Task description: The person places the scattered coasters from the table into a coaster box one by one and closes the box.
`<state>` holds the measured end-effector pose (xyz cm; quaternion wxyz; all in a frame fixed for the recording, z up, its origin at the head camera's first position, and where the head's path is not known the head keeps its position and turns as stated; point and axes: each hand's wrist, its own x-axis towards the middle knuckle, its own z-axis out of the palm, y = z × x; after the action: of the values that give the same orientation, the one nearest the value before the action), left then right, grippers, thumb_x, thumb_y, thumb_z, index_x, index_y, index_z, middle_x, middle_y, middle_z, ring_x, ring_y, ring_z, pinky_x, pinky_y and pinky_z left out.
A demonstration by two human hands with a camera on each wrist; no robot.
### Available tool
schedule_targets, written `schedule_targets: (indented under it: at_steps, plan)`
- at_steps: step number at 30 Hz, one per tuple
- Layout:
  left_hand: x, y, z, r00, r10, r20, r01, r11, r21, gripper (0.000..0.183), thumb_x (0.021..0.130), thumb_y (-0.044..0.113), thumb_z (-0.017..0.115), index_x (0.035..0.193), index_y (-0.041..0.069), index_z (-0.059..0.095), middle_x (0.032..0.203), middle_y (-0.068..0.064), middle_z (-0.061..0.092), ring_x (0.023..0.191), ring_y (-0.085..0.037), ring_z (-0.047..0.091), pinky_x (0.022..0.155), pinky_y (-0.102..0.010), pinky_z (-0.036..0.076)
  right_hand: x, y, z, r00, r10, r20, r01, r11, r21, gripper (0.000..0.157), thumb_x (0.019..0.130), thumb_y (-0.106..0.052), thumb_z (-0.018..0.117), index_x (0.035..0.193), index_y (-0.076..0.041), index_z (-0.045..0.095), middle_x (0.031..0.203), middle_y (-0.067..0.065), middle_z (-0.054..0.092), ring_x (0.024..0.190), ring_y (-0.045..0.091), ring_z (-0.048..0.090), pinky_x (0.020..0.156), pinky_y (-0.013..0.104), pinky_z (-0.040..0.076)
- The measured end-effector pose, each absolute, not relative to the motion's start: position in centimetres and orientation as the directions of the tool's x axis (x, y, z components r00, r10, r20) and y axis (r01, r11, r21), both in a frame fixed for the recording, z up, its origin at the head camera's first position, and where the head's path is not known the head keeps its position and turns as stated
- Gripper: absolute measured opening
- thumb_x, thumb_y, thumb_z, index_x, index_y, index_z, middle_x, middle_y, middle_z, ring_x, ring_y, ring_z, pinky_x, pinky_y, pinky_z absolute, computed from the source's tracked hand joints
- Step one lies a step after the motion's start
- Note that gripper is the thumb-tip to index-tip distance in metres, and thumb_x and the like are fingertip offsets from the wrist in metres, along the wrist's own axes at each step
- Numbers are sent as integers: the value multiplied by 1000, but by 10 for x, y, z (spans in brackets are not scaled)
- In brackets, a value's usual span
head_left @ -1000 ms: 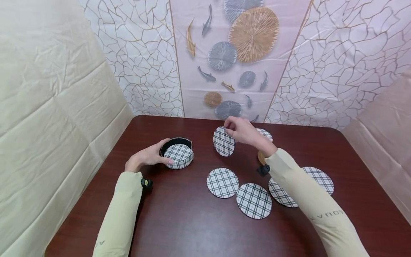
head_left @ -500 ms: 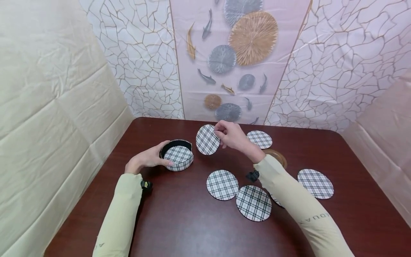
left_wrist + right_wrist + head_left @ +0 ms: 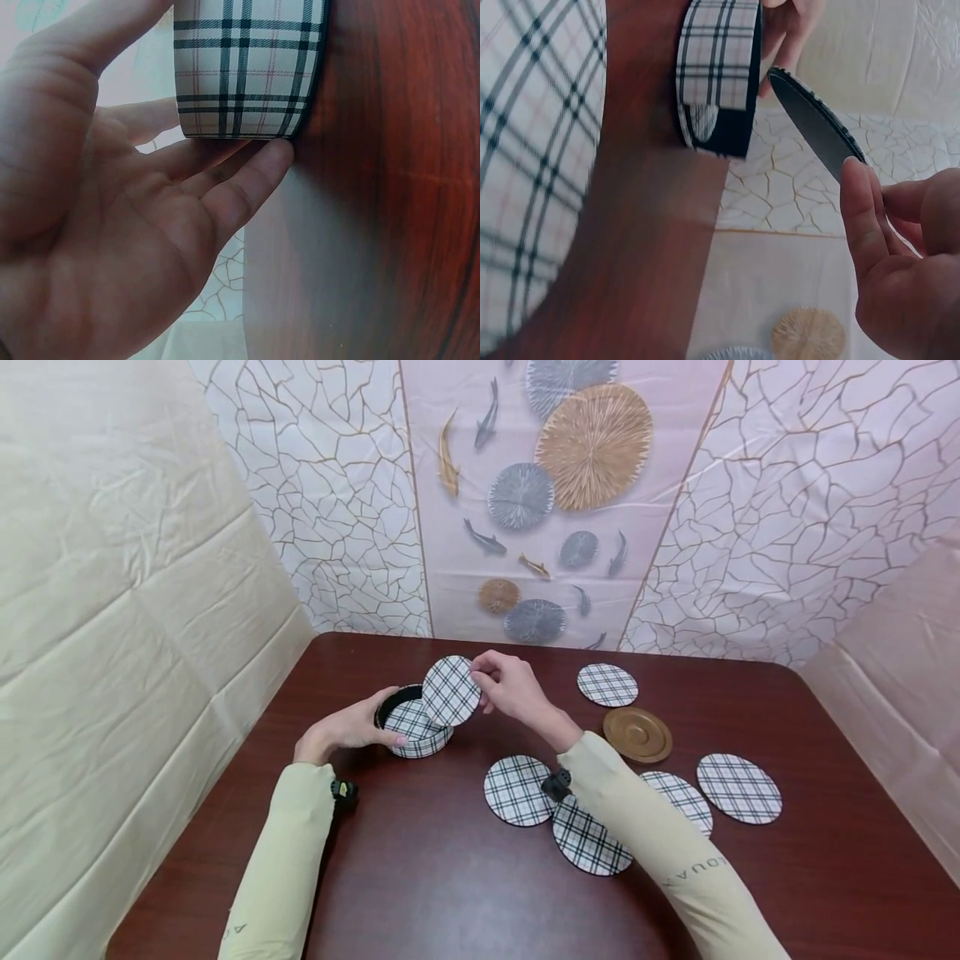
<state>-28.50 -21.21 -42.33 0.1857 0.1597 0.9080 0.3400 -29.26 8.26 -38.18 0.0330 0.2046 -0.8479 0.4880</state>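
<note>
A round plaid coaster holder [image 3: 425, 746] with a black inner wall stands on the table, a plaid disc lying inside. My left hand [image 3: 348, 724] grips it from the left, thumb at the front of its wall. The left wrist view shows the holder's plaid side [image 3: 240, 75] between thumb and fingers. Over the holder's right rim, my right hand [image 3: 513, 687] pinches a round plaid coaster [image 3: 450, 689] by its right edge. It is tilted, and its dark underside [image 3: 806, 124] shows in the right wrist view, apart from the holder's notched wall [image 3: 716, 64].
On the dark red table [image 3: 450, 893], several plaid coasters lie flat: one at the back [image 3: 607, 685], others nearer, such as the front-left coaster [image 3: 516, 790] and the far-right coaster [image 3: 738, 788]. A round brown wooden dish [image 3: 637, 735] sits among them. Patterned cloth [image 3: 345, 527] hangs behind.
My right hand has carried the coaster leftward from the middle back of the table to the holder's rim. The wooden dish has come into view. My left hand stays on the holder.
</note>
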Motion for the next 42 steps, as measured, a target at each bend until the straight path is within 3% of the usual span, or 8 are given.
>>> schedule_targets:
  at_steps: [5,9,14,18,26,34,42]
  plan:
    - [-286,-211,-424,-880,418,-224,156,702,695,105,81,41,79,158,14,13,157,-16,28,141,-33,32,117,-54,26,-293,68,-389,-926,-294,236,-345,409,-844,12,97,-11,61,106,-5,66,82,14,69,50,19,64,49,35,56]
    - [-287,-211,-423,-877,428,-218,152,678,719,103,81,38,80,157,16,14,154,-14,33,137,-32,35,116,-53,29,-294,59,-398,-933,-300,201,-313,391,-865,13,96,-10,61,107,-4,65,80,14,68,49,17,63,56,46,58]
    - [-287,-211,-424,-874,439,-207,159,662,733,102,81,39,80,157,16,15,151,-14,36,134,-32,37,114,-53,32,-295,49,-406,-935,-307,175,-285,366,-886,13,96,-8,61,108,-3,64,78,14,67,53,27,66,62,54,57]
    - [-287,-211,-425,-873,447,-194,167,650,741,100,81,37,81,156,17,18,150,-14,37,132,-32,39,113,-51,34,-296,42,-411,-935,-315,160,-275,365,-889,15,96,-8,60,109,-2,63,84,14,68,58,31,68,61,52,57]
    - [-287,-213,-425,-876,442,-191,181,669,721,103,80,41,80,156,14,16,151,-15,36,134,-32,38,115,-52,31,-297,36,-415,-925,-374,72,-239,423,-874,20,96,-9,61,114,-1,63,90,14,69,59,25,69,65,48,59]
    - [-285,-213,-425,-881,425,-208,163,685,710,106,80,43,80,157,13,14,153,-17,33,135,-33,36,116,-53,29,-297,32,-418,-894,-445,45,-317,559,-766,18,95,-15,64,112,-9,64,85,8,67,64,30,68,50,29,53]
    - [-286,-212,-426,-883,412,-225,130,676,725,102,81,39,80,157,16,16,149,-16,39,133,-33,38,114,-55,31,-298,46,-412,-890,-451,69,-338,549,-765,24,93,-13,64,115,-3,64,86,9,68,69,33,69,49,28,52]
